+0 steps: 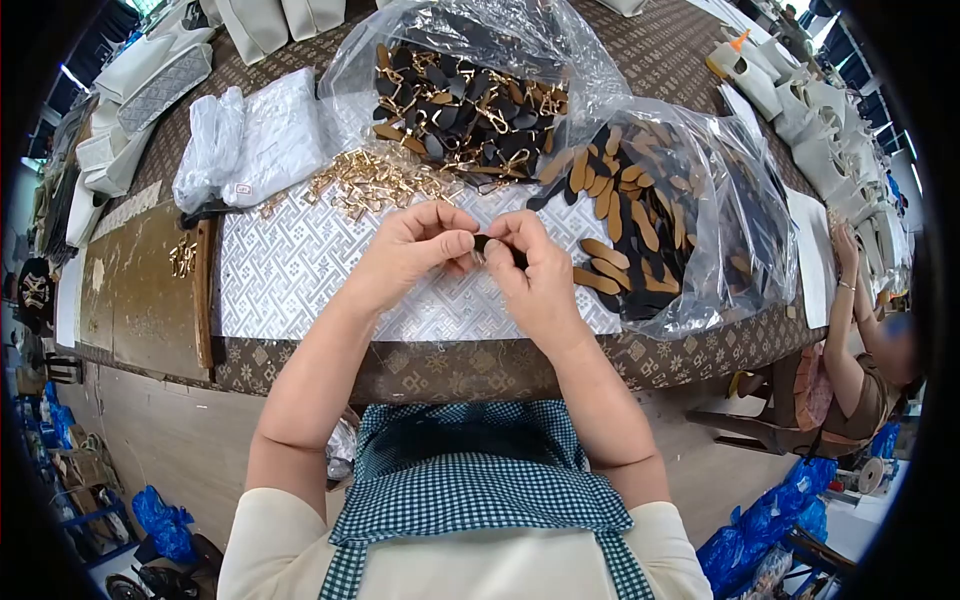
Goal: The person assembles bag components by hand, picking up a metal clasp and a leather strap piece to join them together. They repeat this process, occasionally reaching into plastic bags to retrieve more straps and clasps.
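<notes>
My left hand (412,256) and my right hand (536,278) meet over the patterned white sheet (290,275). Between them, both pinch a small black leather tab (481,243), mostly covered by the fingers. Whether a metal clasp is on it cannot be made out. Just beyond my left hand lies a heap of gold snap hooks (385,180). Loose leather tabs (640,215), black on one side and tan on the other, spill from a clear plastic bag (745,210) to the right of my right hand. Farther back, another clear bag (520,35) holds black tabs fitted with gold hooks (465,115).
White plastic packets (270,135) lie at the back left, above a brown board (150,285) with a few gold hooks. Pale bags (140,90) line the left side, and more pale bags (825,130) line the right. A co-worker (860,350) sits at the right edge.
</notes>
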`<action>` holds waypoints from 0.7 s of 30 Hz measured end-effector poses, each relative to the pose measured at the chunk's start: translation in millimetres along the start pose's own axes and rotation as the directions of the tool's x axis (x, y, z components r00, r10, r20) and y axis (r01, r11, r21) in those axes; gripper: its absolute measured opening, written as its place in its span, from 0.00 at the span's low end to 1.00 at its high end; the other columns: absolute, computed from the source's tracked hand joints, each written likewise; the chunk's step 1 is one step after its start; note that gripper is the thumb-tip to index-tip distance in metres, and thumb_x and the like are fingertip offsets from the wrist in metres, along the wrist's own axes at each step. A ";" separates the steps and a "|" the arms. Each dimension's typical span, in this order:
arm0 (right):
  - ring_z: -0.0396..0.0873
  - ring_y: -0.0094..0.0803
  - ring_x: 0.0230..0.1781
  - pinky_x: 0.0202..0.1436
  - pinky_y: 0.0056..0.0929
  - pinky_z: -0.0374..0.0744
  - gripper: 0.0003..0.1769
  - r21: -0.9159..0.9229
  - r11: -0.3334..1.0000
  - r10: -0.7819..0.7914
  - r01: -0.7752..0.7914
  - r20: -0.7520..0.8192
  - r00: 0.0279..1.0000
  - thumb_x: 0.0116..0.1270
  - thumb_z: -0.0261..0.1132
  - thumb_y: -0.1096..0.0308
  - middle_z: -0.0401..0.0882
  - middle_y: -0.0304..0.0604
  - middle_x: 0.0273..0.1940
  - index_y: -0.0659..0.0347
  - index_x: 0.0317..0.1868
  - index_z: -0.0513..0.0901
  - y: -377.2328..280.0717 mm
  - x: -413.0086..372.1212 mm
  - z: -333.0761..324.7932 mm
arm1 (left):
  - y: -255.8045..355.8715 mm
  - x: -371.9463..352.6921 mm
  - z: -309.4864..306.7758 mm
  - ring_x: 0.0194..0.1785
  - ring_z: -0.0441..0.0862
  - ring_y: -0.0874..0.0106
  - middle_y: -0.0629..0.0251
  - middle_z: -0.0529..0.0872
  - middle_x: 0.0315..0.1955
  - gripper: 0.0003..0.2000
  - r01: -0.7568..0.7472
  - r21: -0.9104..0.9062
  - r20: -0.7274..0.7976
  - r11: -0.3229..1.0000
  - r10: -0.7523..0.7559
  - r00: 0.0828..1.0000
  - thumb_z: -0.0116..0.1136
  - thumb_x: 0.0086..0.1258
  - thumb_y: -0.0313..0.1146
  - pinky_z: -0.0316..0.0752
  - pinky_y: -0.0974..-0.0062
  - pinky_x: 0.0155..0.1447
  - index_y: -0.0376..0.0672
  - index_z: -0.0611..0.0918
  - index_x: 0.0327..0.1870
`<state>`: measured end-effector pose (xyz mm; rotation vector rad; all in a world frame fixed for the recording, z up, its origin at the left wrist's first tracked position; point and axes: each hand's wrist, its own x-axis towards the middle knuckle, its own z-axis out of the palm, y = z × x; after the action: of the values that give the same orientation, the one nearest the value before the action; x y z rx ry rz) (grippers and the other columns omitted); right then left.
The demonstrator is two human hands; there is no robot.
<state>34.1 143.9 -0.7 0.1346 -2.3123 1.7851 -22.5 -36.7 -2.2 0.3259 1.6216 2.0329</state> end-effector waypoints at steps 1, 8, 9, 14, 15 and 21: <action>0.80 0.26 0.29 0.35 0.27 0.78 0.07 0.027 1.000 0.013 -0.013 -0.016 1.000 0.68 0.62 0.74 0.82 0.45 0.30 0.64 0.45 0.75 4.7 0.5 -1.7 | 1.4 -0.7 1.4 0.35 0.84 0.77 0.67 0.86 0.35 0.10 0.015 0.025 -0.021 1.000 -0.014 1.000 0.67 0.67 0.29 0.79 0.80 0.41 0.37 0.83 0.47; 0.73 0.15 0.29 0.34 0.18 0.72 0.04 0.156 0.986 0.086 -0.064 -0.141 0.986 0.70 0.59 0.76 0.78 0.34 0.29 0.65 0.43 0.75 8.6 5.2 -15.1 | -9.3 1.9 28.2 0.42 0.85 0.59 0.59 0.80 0.45 0.20 -0.021 0.954 -0.093 0.300 0.363 0.927 0.68 0.61 0.39 0.80 0.65 0.45 0.42 0.82 0.53; 0.73 0.16 0.29 0.34 0.18 0.72 0.04 0.154 0.987 0.072 -0.049 -0.151 0.986 0.70 0.59 0.76 0.78 0.34 0.29 0.65 0.43 0.76 9.5 5.6 -15.1 | -8.6 2.2 28.5 0.42 0.85 0.58 0.58 0.80 0.45 0.20 -0.019 0.957 -0.093 0.289 0.367 0.926 0.68 0.61 0.39 0.80 0.64 0.44 0.42 0.82 0.52; 0.72 0.18 0.26 0.33 0.22 0.74 0.06 0.049 0.998 0.039 -0.033 -0.135 0.990 0.68 0.61 0.74 0.79 0.38 0.27 0.66 0.43 0.76 8.1 5.7 -12.0 | -1.9 1.2 36.1 0.41 0.85 0.56 0.57 0.79 0.43 0.16 -0.006 0.970 -0.087 0.243 0.371 0.925 0.68 0.60 0.38 0.80 0.60 0.42 0.42 0.82 0.47; 0.72 0.18 0.26 0.33 0.22 0.74 0.06 0.043 0.998 0.041 -0.036 -0.131 0.991 0.68 0.61 0.74 0.79 0.39 0.26 0.66 0.43 0.76 7.7 5.7 -11.2 | -1.3 2.2 38.2 0.41 0.84 0.56 0.57 0.79 0.43 0.16 0.013 0.973 -0.098 0.231 0.362 0.927 0.68 0.59 0.38 0.80 0.60 0.42 0.42 0.82 0.45; 0.73 0.17 0.27 0.32 0.22 0.74 0.06 0.114 0.991 0.080 -0.066 -0.115 0.990 0.69 0.61 0.74 0.79 0.37 0.26 0.65 0.44 0.76 4.8 5.6 -12.3 | -3.5 6.4 36.1 0.40 0.84 0.55 0.58 0.79 0.43 0.18 0.040 0.974 -0.119 0.225 0.350 0.929 0.71 0.55 0.38 0.80 0.59 0.41 0.42 0.79 0.43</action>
<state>29.1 157.3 -1.0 -0.0392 -2.1639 1.9010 -9.4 -2.7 2.9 0.6219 3.0687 0.8170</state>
